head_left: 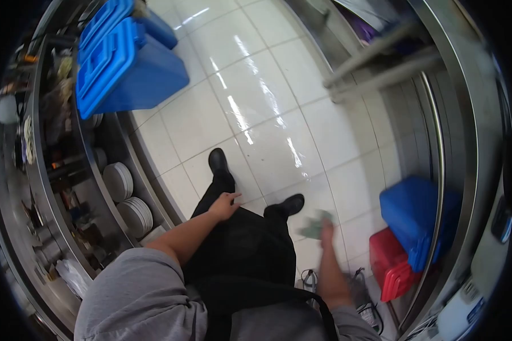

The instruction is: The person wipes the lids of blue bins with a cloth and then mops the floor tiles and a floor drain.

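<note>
I am walking along a white tiled floor point(250, 96) between steel counters, my black shoes and trousers below me. My left hand point(224, 204) hangs loose at my side with the fingers slightly apart and nothing in it. My right hand point(326, 228) is blurred with motion and is closed on a crumpled pale green cloth point(315, 226), held low beside my right leg.
Blue lidded bins point(125, 68) stand on the floor at the far left. Stacks of white plates point(128, 199) sit on a low shelf of the left counter. A blue bin point(415, 219) and a red bin point(389, 261) rest under the right counter. Steel table legs point(381, 62) stand ahead on the right.
</note>
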{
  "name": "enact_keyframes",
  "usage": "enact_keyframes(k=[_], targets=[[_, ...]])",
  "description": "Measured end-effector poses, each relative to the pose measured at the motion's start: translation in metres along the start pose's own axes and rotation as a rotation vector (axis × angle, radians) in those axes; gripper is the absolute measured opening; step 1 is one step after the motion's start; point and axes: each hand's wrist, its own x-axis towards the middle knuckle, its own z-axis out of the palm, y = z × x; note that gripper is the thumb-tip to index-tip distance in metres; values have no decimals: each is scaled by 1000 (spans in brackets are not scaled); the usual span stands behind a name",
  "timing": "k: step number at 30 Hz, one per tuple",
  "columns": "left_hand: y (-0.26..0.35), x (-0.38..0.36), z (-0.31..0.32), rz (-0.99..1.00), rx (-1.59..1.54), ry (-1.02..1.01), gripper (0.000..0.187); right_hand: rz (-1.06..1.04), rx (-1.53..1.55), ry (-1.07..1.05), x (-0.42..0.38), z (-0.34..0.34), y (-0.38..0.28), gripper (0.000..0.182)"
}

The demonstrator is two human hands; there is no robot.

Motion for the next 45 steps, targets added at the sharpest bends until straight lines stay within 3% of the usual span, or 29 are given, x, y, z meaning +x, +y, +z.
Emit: enact_keyframes(k=[1, 2, 3, 5, 7, 11, 13, 15, 17, 19, 21, 22, 24, 27, 29, 31, 33, 35, 36, 38, 42, 44, 45], targets=[[-8, 1, -1, 83, -66, 117, 48, 41, 39, -186, -38, 75, -53, 58], [-13, 3, -9, 95, -85, 231, 49, 65, 267, -234, -67, 152, -78, 51], [-18, 5, -19, 103, -106, 344, 50, 138, 448, -613, -118, 192, -147, 48], [-30, 1, -72, -37, -69, 360, 41, 163, 604, -812, -189, 267, -241, 43], [-86, 13, -111, 18, -579, 182, 29, 143, 489, -856, -212, 303, -313, 42], [-102, -28, -253, 86, -693, 322, 15, 140, 471, -958, -223, 362, -426, 40], [-137, -33, -307, 188, -571, 644, 16, 167, 523, -990, -243, 395, -476, 41], [-189, -18, -352, 6, -777, 819, 25, 187, 595, -1015, -260, 437, -519, 41], [-241, -12, -405, -70, -1279, 907, 35, -10, 714, -1042, -272, 490, -557, 42], [-253, -21, -468, -207, -1553, 1102, 40, -449, 663, -913, -279, 561, -599, 40], [-261, -20, -528, -424, -1724, 1249, 46, -1113, 138, -669, -229, 632, -641, 35], [-271, -7, -549, -434, -1734, 1251, 46, -1110, 126, -676, -214, 658, -651, 35], [-286, 15, -584, -450, -1848, 1388, 47, -1771, -794, 367, -192, 700, -662, 38], [-264, 33, -633, -489, -2086, 1544, 58, -1946, -806, 156, -172, 687, -660, 42], [-237, 28, -652, -438, -2192, 1525, 63, -1821, -778, -190, -150, 662, -665, 40], [-232, 43, -662, -520, -2191, 1817, 58, -1738, -463, -159, -161, 658, -696, 35], [-233, 53, -667, -617, -2159, 1878, 56, -1578, -344, -138, -171, 681, -755, 35], [-237, 55, -662, -728, -2107, 1938, 53, -1627, -453, -141, -163, 733, -816, 36], [-242, 59, -661, -690, -2070, 1942, 54, -1636, -462, -189, -147, 755, -842, 36], [-248, 68, -660, -694, -2008, 1980, 53, -1886, -655, -189, -113, 789, -890, 38], [-247, 65, -666, -741, -2035, 1971, 54, -1917, -786, -367, -104, 814, -928, 42], [-248, 66, -668, -852, -1976, 2009, 51, -1898, -935, -768, -123, 843, -946, 44], [-248, 67, -668, -912, -1914, 2016, 48, -1943, -1009, -838, -133, 866, -949, 44]])
